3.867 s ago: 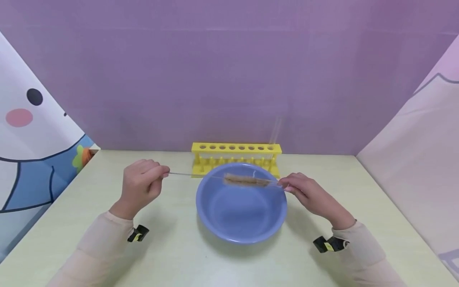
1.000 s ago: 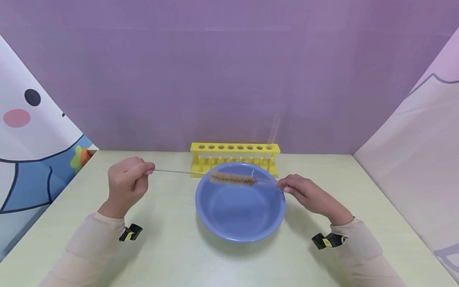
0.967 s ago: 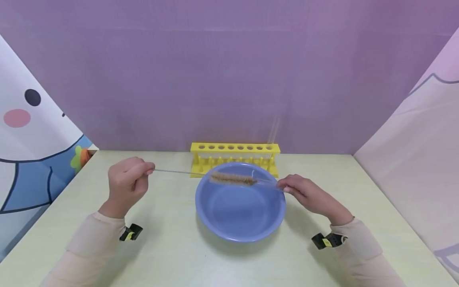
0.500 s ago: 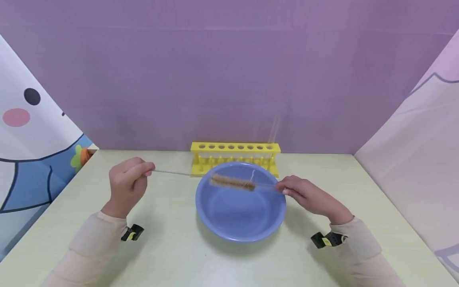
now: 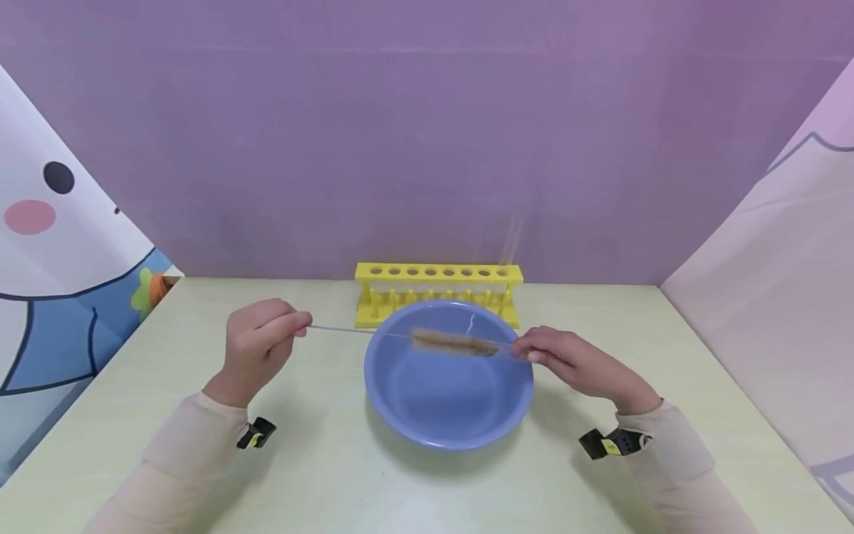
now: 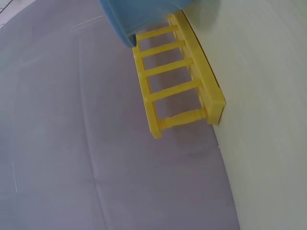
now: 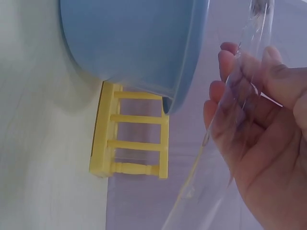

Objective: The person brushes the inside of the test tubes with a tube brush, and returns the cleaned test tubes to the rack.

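Observation:
My left hand (image 5: 259, 343) pinches the thin twisted-wire handle (image 5: 340, 328) of a test tube brush, left of the blue basin. The brush's brown bristles (image 5: 454, 342) lie level above the basin (image 5: 448, 400), slightly blurred. With thumb and fingers my right hand (image 5: 570, 361) holds a clear test tube at the basin's right rim. In the right wrist view the transparent tube (image 7: 244, 86) crosses the fingers, with dark bristles (image 7: 261, 6) inside it at the top edge. The left hand does not show in the left wrist view.
Behind the basin stands a yellow test tube rack (image 5: 438, 273), also in the left wrist view as a yellow frame (image 6: 211, 91). Another clear test tube (image 5: 511, 241) stands upright in its right end hole. A purple backdrop (image 5: 427, 133) rises behind the pale table (image 5: 320, 460).
Over the last half second my left hand has moved right, pushing the brush toward my right hand. A second ago the bristles sat further left. My right hand and the tube have hardly moved.

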